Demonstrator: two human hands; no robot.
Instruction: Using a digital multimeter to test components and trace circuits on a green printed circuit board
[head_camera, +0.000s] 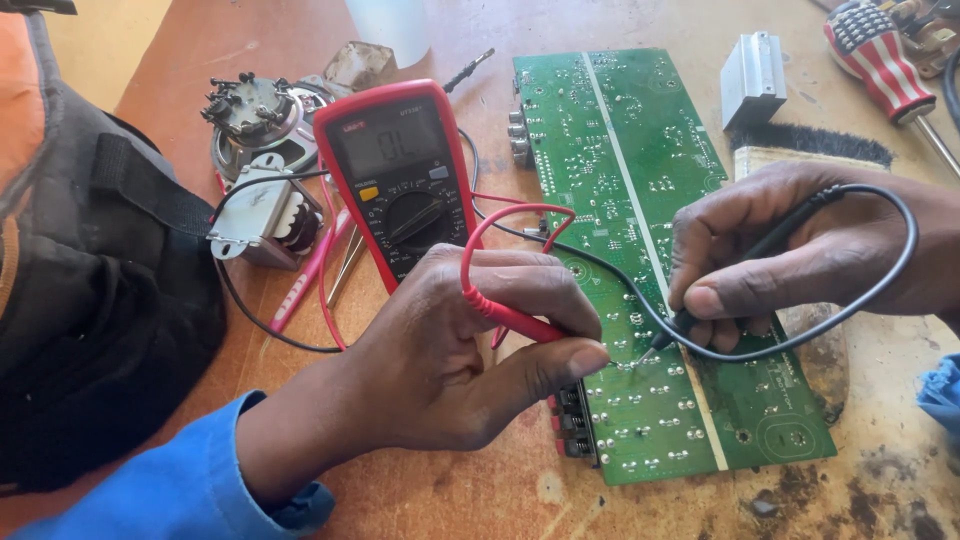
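Probing solder joints: left hand (450, 350) is pinching the red probe (510, 318), right hand (800, 250) is gripping the black probe (690, 318) on the green circuit board (640, 180). Next move needs steady tips and a glance at the multimeter (400, 175).

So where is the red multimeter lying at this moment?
In the head view, the red multimeter lies left of centre on the table, between the small transformer on its left and the green circuit board on its right, just above the left hand.

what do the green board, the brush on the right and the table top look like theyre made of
Circuit board: likely rigid laminate with a glossy green coating, dotted with shiny metal solder points. Brush: black bristles, probably hair or synthetic, in a pale handle that looks like bare wood. Table: seemingly wood or board, matte orange-brown, scuffed and stained.
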